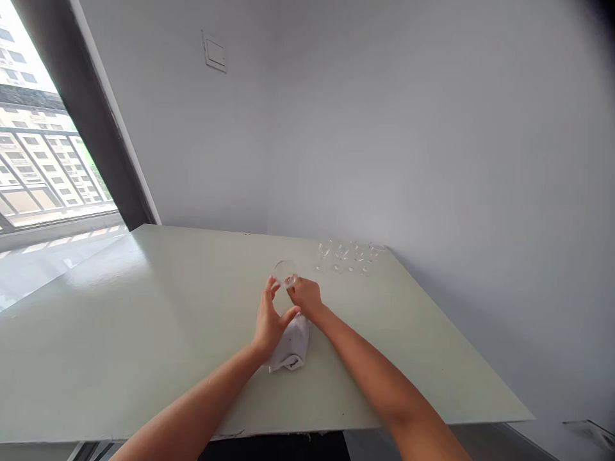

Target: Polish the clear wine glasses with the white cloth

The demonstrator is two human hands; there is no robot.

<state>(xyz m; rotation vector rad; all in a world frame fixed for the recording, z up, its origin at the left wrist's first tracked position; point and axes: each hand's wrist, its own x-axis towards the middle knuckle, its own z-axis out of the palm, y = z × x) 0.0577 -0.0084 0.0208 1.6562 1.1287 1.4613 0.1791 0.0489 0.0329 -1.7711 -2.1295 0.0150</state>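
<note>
My right hand [305, 297] is closed around the stem of a clear wine glass [286, 270] held above the middle of the pale green table [144, 307]. My left hand [270, 317] hovers just left of the glass with fingers apart and curved, holding nothing. A crumpled white cloth [291, 347] lies on the table under and just behind both hands.
Several clear stemmed glasses [350, 255] stand in a group at the table's far right, near the grey wall. A large window [43, 141] is at the left. The table's near edge runs along the bottom of the view.
</note>
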